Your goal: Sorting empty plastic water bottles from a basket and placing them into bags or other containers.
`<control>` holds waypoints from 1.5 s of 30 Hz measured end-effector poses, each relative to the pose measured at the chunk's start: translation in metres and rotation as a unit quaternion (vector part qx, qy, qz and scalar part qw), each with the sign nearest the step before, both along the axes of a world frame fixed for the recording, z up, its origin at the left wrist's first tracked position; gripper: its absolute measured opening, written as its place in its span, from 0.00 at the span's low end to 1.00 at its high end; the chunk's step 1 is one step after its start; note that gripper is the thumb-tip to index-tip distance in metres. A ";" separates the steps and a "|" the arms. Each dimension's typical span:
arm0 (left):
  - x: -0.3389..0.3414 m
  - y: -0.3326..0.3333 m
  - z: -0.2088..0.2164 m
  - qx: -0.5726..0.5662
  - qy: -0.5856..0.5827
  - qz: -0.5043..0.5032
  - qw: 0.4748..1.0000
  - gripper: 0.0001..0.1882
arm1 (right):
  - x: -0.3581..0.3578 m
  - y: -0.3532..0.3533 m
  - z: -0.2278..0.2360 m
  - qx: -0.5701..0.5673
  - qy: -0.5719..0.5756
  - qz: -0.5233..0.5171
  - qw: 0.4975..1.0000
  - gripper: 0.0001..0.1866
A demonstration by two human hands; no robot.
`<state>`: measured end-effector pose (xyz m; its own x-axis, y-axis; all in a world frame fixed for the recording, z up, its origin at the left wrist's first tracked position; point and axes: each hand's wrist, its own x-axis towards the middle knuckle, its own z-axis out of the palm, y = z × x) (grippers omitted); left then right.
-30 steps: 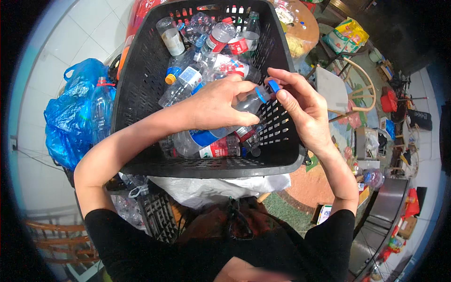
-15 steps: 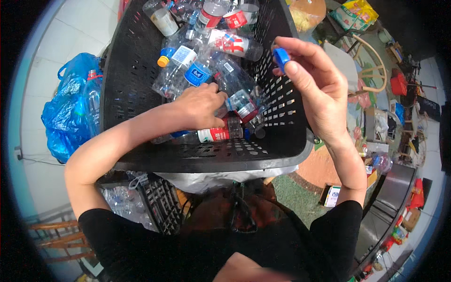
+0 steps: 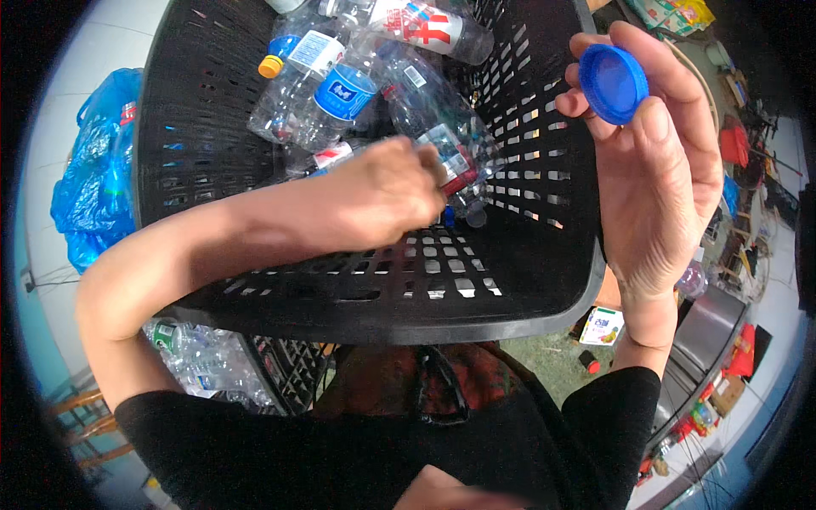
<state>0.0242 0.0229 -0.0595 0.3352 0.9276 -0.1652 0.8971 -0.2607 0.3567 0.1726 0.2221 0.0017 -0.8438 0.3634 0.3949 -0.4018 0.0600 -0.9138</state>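
A blue bottle cap [image 3: 613, 84], its hollow side showing, is pinched between the thumb and fingers of my right hand [image 3: 659, 161], raised over the right rim of a black plastic basket [image 3: 382, 327]. My left hand [image 3: 395, 194] reaches in low over the basket, fingers curled closed and blurred; whatever they hold is hidden. Beside it lies a clear bottle with a dark red label [image 3: 455, 170]. Past my left wrist a small red-and-white label [image 3: 332, 155] shows. Further off are a blue-labelled clear bottle [image 3: 344, 93], a yellow-capped bottle [image 3: 272, 65] and a bottle with a white-and-red label [image 3: 416, 24].
A blue plastic bag [image 3: 93, 183] stands left of the basket. Below my left arm, clear bottles [image 3: 208, 361] fill a black crate [image 3: 285, 370]. To the right, a small white box [image 3: 602, 325] and a red cap [image 3: 590, 362] lie on the floor near a grey metal cabinet [image 3: 710, 340].
My right hand has risen and come closer, turning the cap's hollow side toward me. My left hand has curled closed and shifted right. The red-labelled bottle near the front wall no longer shows there.
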 end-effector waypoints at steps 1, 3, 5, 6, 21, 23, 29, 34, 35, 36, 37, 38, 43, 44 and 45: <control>0.005 0.002 -0.011 -0.003 -0.005 0.001 1.000 0.07 | -0.002 0.001 -0.002 -0.003 -0.005 0.001 1.000 0.24; 0.013 0.003 -0.028 -0.123 0.080 -0.020 0.989 0.08 | -0.008 0.000 -0.006 -0.010 -0.008 0.006 1.000 0.25; 0.018 0.026 -0.043 -0.152 0.105 -0.025 0.982 0.09 | 0.011 0.000 0.013 0.015 -0.029 -0.025 0.999 0.25; 0.000 0.010 -0.079 -0.094 0.054 -0.029 0.994 0.09 | 0.000 -0.003 -0.006 -0.013 -0.019 0.006 1.000 0.25; 0.005 0.016 -0.050 -0.134 0.063 0.033 0.988 0.24 | 0.000 -0.003 -0.003 -0.043 -0.003 0.007 0.999 0.26; 0.003 0.029 -0.032 -0.277 -0.068 0.194 0.939 0.28 | 0.001 -0.004 0.001 -0.039 -0.008 0.005 0.999 0.25; 0.000 0.016 -0.077 -0.014 -0.080 0.170 0.982 0.15 | 0.005 -0.010 0.009 -0.029 -0.049 0.016 0.998 0.23; -0.012 0.016 -0.054 0.138 -0.029 0.056 0.988 0.06 | 0.001 -0.015 0.007 -0.059 -0.008 -0.010 0.998 0.21; -0.012 0.016 -0.049 0.200 0.104 -0.008 0.974 0.06 | 0.000 -0.015 0.007 -0.057 -0.004 -0.006 0.998 0.21; -0.009 0.019 -0.038 0.188 0.223 -0.062 0.955 0.07 | 0.002 -0.014 0.007 -0.083 0.000 0.005 0.997 0.20; -0.006 0.021 -0.031 0.189 0.226 -0.060 0.954 0.07 | 0.001 -0.013 0.008 -0.112 0.005 0.023 0.993 0.19; -0.002 0.026 -0.025 0.248 0.233 -0.037 0.940 0.08 | 0.000 -0.013 0.007 -0.102 0.001 0.019 0.995 0.19; -0.010 0.061 -0.035 0.427 0.236 -0.007 0.873 0.13 | 0.000 -0.014 0.011 -0.101 -0.002 0.023 0.995 0.20; -0.016 0.065 -0.047 0.408 0.232 -0.014 0.883 0.18 | 0.000 -0.015 0.012 -0.105 -0.006 0.016 0.994 0.20; -0.017 0.066 -0.052 0.411 0.235 -0.017 0.881 0.18 | 0.000 -0.015 0.011 -0.102 -0.002 0.014 0.995 0.20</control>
<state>0.0070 0.0884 -0.1112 0.4387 0.7895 0.4292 0.8823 -0.2877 -0.3726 0.1722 0.2066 0.0129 -0.8558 0.4126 0.3121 -0.3976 -0.1385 -0.9070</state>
